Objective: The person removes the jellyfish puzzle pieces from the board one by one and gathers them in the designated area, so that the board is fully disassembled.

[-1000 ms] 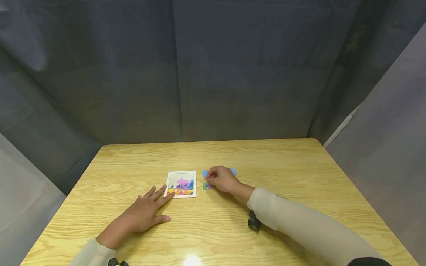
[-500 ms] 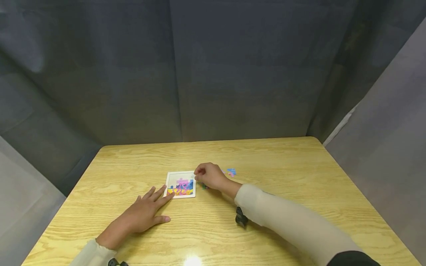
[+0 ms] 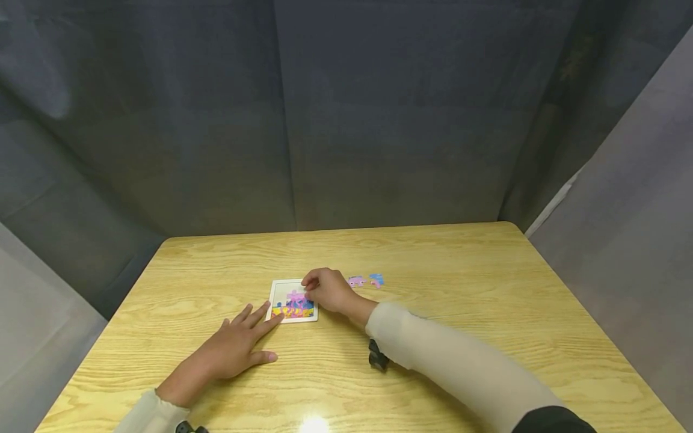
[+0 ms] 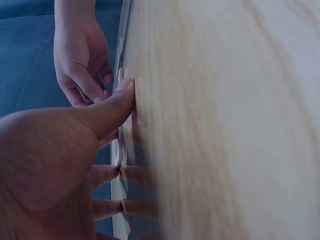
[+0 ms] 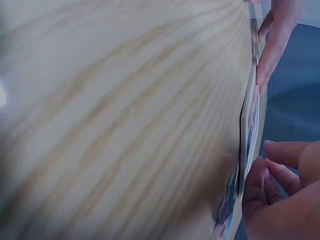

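The puzzle (image 3: 279, 293) is likely being filled, left hand (image 3: 234, 346) spread. Alignment is being demanded, right hand (image 3: 331, 290) curled, hold unclear.

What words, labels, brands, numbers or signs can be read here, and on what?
None can be read.
Puzzle tray and loose puzzle pieces: coloured pictures, no legible lettering; any fine print is too small to make out.
Black wrist device: no readable marking.

Puzzle tray (image 3: 280, 291): 0 legible words
Loose puzzle pieces (image 3: 357, 281): 0 readable letters or numbers
Table (image 3: 460, 282): 0 readable signs
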`<state>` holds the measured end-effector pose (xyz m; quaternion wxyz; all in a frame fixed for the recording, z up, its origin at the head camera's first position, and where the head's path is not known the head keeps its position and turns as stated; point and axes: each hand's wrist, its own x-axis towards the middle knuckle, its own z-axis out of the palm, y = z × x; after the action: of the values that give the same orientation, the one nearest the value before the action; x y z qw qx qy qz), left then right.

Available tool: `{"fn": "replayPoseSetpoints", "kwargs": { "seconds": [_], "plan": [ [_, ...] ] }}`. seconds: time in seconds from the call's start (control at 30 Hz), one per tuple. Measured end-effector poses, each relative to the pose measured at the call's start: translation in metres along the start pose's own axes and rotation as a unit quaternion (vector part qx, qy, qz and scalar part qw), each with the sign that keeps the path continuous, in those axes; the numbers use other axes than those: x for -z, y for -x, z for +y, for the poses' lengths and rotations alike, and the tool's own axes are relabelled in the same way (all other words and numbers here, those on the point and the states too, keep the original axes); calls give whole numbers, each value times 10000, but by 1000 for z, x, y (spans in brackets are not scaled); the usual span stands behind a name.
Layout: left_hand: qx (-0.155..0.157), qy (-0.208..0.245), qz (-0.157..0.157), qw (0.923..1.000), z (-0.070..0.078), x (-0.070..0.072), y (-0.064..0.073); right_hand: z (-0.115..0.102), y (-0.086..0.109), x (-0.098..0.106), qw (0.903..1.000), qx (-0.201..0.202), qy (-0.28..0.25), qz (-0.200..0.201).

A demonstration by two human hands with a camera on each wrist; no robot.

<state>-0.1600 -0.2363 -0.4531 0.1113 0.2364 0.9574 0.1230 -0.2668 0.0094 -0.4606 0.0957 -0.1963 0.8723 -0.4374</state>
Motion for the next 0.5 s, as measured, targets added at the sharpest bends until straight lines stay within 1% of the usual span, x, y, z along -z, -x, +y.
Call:
{"fn": "replayPoseSetpoints", "kwargs": {
  "seconds": [0.23, 0.43, 0.5],
  "plan": [
    [-30, 19, 28, 10000, 0, 0, 0, -5, -1, -9, 9998, 75, 91, -166],
    [-79, -3, 38, 10000, -2, -2, 1, -9, -1, -13, 9987, 132, 366, -336],
    [-87, -10, 46, 10000, -2, -1, 1, -10, -3, -14, 9984, 117, 428, -337]
  ]
}}
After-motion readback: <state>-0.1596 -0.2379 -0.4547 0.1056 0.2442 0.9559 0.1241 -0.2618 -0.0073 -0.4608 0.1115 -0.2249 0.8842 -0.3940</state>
